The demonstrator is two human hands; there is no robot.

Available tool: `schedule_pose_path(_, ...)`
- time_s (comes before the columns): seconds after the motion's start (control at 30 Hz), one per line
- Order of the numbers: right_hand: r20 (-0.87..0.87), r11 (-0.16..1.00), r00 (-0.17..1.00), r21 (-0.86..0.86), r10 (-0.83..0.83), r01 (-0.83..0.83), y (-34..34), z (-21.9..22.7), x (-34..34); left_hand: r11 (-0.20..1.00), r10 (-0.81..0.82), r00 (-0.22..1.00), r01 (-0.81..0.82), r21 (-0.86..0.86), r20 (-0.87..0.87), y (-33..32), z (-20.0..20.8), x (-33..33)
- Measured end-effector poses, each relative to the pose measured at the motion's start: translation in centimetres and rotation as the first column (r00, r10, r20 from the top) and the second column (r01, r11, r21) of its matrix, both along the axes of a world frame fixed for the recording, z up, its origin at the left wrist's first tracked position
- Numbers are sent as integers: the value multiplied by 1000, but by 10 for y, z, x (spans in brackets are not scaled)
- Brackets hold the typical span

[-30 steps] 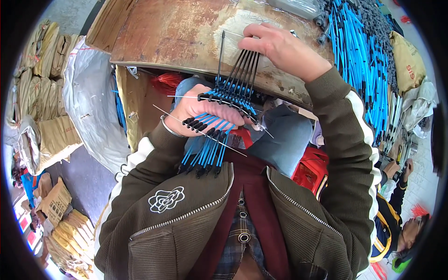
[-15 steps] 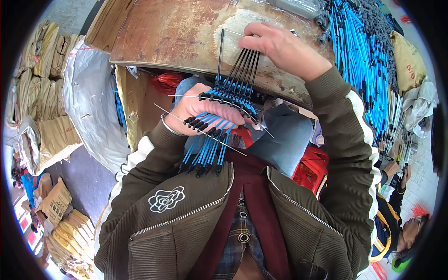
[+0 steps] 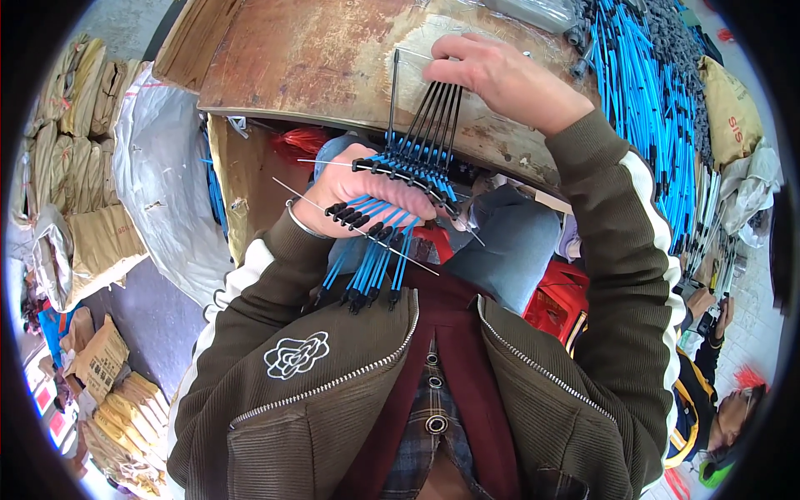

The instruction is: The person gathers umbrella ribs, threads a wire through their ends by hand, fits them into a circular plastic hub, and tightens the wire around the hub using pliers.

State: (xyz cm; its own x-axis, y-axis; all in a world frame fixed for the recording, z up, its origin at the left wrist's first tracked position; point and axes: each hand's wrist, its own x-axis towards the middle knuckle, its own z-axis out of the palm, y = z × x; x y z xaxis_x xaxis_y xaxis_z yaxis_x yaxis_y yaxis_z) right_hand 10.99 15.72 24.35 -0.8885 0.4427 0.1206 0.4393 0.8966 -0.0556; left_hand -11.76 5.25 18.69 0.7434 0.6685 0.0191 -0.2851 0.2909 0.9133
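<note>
My left hand (image 3: 340,185) is wrapped round a bundle of thin blue rods (image 3: 377,265) with black joints, resembling umbrella ribs. Thin metal wires (image 3: 298,192) run crosswise through rows of the black joints above and below my fingers. The rods' black upper ends (image 3: 435,112) fan upward toward the table. At the top, my right hand (image 3: 492,73) pinches with curled fingers at the tips of several of them. One black rod (image 3: 394,96) stands apart to the left, and a thin wire runs from its tip to my right fingers. The right fingertips are partly hidden.
A worn wooden table (image 3: 308,58) lies in front of me. Piled at the right are many blue rods (image 3: 629,92) with dark ends. White plastic sheeting (image 3: 167,183) and brown paper-wrapped bundles (image 3: 79,158) stand at the left. Another person (image 3: 708,400) sits at the lower right.
My right hand is almost in place, with only a slight shift. The bundle in my left hand has moved a few pixels left; both grips stay the same.
</note>
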Motion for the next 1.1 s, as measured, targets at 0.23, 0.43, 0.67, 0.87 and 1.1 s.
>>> schedule_pose_path(0.23, 23, 999, 999, -15, -29, 29, -1, -1, 1, 975, -55, 997, 41, -218, -56, 2, -10, -2)
schedule_pose_path(0.43, 6, 1000, 1000, 16, 14, -14, 3, 0, -1, 999, -12, 999, 11, -51, -31, 4, -5, 0)
schedule_pose_path(0.67, 40, 998, 999, 48, -35, 33, 6, -6, -17, 960, -42, 999, 46, -278, 22, -1, -5, -4)
schedule_pose_path(0.87, -18, 992, 999, -122, -37, 34, -20, 7, -12, 772, -31, 998, -10, 636, 54, -12, 38, 4)
schedule_pose_path(1.1, -348, 908, 935, -410, -67, -88, -121, -22, 12, 406, -66, 998, 26, 913, 1, -78, 37, 17)
